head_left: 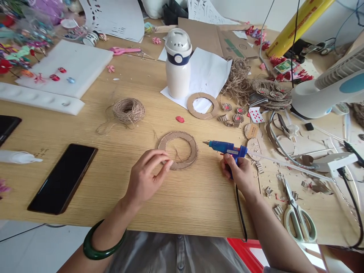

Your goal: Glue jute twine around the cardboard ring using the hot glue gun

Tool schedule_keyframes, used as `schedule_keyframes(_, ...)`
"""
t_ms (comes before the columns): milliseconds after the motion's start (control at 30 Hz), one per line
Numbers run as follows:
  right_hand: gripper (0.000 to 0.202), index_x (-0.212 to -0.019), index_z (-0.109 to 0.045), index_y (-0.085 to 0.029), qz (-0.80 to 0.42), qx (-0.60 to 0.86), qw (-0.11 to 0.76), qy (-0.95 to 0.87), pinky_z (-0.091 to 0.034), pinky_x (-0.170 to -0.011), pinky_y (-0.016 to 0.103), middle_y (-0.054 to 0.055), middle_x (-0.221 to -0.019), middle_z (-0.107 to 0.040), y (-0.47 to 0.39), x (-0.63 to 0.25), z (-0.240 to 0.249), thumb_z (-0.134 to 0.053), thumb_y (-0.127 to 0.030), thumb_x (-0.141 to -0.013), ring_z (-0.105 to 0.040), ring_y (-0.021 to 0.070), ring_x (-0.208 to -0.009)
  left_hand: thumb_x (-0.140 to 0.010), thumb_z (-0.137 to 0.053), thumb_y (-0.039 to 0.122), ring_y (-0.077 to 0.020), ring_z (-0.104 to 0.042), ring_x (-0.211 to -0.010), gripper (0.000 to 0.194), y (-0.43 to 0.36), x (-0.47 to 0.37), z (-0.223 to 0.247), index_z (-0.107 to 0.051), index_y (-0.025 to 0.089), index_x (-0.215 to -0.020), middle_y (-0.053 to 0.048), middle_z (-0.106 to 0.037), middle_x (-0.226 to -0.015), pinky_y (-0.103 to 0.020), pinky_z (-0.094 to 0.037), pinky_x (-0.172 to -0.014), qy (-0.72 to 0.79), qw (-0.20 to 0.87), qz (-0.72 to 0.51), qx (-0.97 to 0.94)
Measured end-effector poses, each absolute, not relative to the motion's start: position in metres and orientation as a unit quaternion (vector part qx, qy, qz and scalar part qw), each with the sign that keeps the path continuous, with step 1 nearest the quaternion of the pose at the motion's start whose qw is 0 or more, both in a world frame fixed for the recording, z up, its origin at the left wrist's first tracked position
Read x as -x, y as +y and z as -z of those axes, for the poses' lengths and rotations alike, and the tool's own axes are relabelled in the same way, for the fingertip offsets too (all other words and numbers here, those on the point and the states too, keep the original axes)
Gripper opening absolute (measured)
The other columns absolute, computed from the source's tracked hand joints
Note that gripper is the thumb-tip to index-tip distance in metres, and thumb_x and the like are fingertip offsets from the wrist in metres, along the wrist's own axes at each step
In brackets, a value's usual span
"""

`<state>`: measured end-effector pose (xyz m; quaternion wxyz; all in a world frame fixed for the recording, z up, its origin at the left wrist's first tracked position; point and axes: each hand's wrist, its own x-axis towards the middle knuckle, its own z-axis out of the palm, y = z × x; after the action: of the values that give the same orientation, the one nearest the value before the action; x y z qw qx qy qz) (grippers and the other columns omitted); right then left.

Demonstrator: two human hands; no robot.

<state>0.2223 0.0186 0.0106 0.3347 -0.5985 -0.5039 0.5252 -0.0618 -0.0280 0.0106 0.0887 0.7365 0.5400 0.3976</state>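
Note:
A cardboard ring [192, 157] with twine along its edge lies flat on the table, a loose strand crossing its opening. My left hand [146, 172] is closed in a pinch at the ring's lower left rim; the fingers hide whether a bit of twine is between them too. To the right, my right hand [239, 170] grips the handle of a blue glue gun [224, 147]. Its nozzle points left toward the ring, a short gap away. A ball of twine [129, 110] sits beyond my left hand, with a thin strand trailing toward the ring.
A white bottle [178, 76] stands behind, near a second cardboard ring [195, 111] and two red discs [180, 119]. A phone [64, 178] lies left. Scissors [298, 216], cardboard scraps and a white fan [318, 91] crowd the right. The glue gun's black cord [241, 212] hangs over the front edge.

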Motion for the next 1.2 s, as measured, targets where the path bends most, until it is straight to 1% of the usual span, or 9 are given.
schedule_keyframes(100, 0.055, -0.061, -0.054, -0.020, -0.519, 0.597, 0.335, -0.511, -0.031, -0.040, 0.024, -0.004, -0.045, -0.047, 0.019, -0.222, -0.009, -0.063, -0.067, -0.086, -0.041, 0.0083, -0.038, -0.094, -0.066, 0.017, -0.0221, -0.066, -0.110, 0.021, -0.030, 0.071, -0.011, -0.067, 0.020, -0.114, -0.008, -0.069, -0.115, -0.039, -0.054, -0.101, 0.526, 0.072, -0.357, -0.769)
schedule_keyframes(200, 0.056, -0.059, -0.054, -0.019, -0.512, 0.597, 0.333, -0.520, -0.031, -0.041, 0.023, -0.003, -0.042, -0.047, 0.019, -0.222, -0.007, -0.063, -0.068, -0.086, -0.040, 0.0079, -0.038, -0.094, -0.065, 0.018, -0.0263, -0.058, -0.128, 0.036, -0.020, 0.071, -0.013, -0.062, 0.018, -0.130, -0.011, -0.065, -0.132, -0.045, -0.049, -0.112, 0.468, 0.078, -0.300, -0.827)
schedule_keyframes(333, 0.057, -0.059, -0.055, -0.019, -0.514, 0.593, 0.329, -0.525, -0.031, -0.041, 0.024, -0.004, -0.040, -0.046, 0.020, -0.222, -0.003, -0.062, -0.069, -0.086, -0.039, 0.0082, -0.037, -0.097, -0.057, 0.015, -0.0268, -0.052, -0.136, 0.032, 0.005, 0.070, -0.013, -0.065, 0.016, -0.128, -0.010, -0.067, -0.134, -0.048, -0.046, -0.117, 0.415, 0.100, -0.271, -0.863)
schedule_keyframes(567, 0.056, -0.060, -0.056, -0.019, -0.524, 0.591, 0.328, -0.519, -0.033, -0.040, 0.023, -0.004, -0.040, -0.046, 0.020, -0.224, -0.002, -0.062, -0.068, -0.087, -0.040, 0.0084, -0.036, -0.098, -0.050, 0.013, -0.0248, -0.063, -0.119, 0.032, 0.044, 0.104, -0.018, -0.071, 0.017, -0.122, -0.009, -0.072, -0.125, -0.046, -0.052, -0.107, 0.469, 0.039, -0.248, -0.847)
schedule_keyframes(700, 0.055, -0.061, -0.056, -0.019, -0.524, 0.589, 0.330, -0.519, -0.033, -0.040, 0.023, -0.004, -0.040, -0.047, 0.020, -0.223, -0.004, -0.063, -0.068, -0.086, -0.041, 0.0085, -0.036, -0.097, -0.046, 0.012, -0.0263, -0.062, -0.120, 0.037, 0.055, 0.117, -0.013, -0.069, 0.017, -0.126, -0.009, -0.071, -0.127, -0.048, -0.051, -0.107, 0.477, 0.051, -0.197, -0.855)
schedule_keyframes(867, 0.055, -0.061, -0.056, -0.020, -0.525, 0.587, 0.335, -0.517, -0.033, -0.039, 0.024, -0.004, -0.041, -0.046, 0.021, -0.222, -0.004, -0.064, -0.069, -0.085, -0.040, 0.0086, -0.036, -0.091, -0.047, 0.007, -0.0269, -0.063, -0.109, 0.041, 0.058, 0.120, -0.006, -0.070, 0.015, -0.124, -0.011, -0.073, -0.113, -0.046, -0.053, -0.103, 0.477, 0.051, -0.163, -0.862)
schedule_keyframes(1000, 0.055, -0.061, -0.056, -0.020, -0.524, 0.588, 0.332, -0.519, -0.033, -0.040, 0.024, -0.004, -0.040, -0.046, 0.021, -0.223, -0.002, -0.064, -0.068, -0.085, -0.040, 0.0088, -0.036, -0.086, -0.046, 0.002, -0.0260, -0.062, -0.108, 0.047, 0.057, 0.126, -0.004, -0.069, 0.016, -0.125, -0.010, -0.072, -0.113, -0.045, -0.052, -0.102, 0.475, 0.037, -0.154, -0.865)
schedule_keyframes(1133, 0.053, -0.062, -0.056, -0.020, -0.522, 0.591, 0.333, -0.518, -0.033, -0.040, 0.024, -0.003, -0.041, -0.047, 0.021, -0.224, -0.003, -0.065, -0.066, -0.086, -0.041, 0.0094, -0.037, -0.095, -0.052, 0.015, -0.0249, -0.064, -0.096, 0.026, 0.057, 0.128, -0.003, -0.077, 0.020, -0.102, -0.008, -0.072, -0.096, -0.046, -0.052, -0.100, 0.473, 0.018, -0.159, -0.867)
schedule_keyframes(1200, 0.053, -0.062, -0.055, -0.020, -0.526, 0.587, 0.336, -0.516, -0.032, -0.040, 0.025, -0.003, -0.044, -0.047, 0.021, -0.223, -0.004, -0.064, -0.066, -0.086, -0.042, 0.0098, -0.038, -0.097, -0.054, 0.020, -0.0238, -0.065, -0.088, 0.024, 0.056, 0.127, -0.005, -0.077, 0.021, -0.089, -0.007, -0.072, -0.087, -0.047, -0.052, -0.099, 0.470, 0.005, -0.170, -0.866)
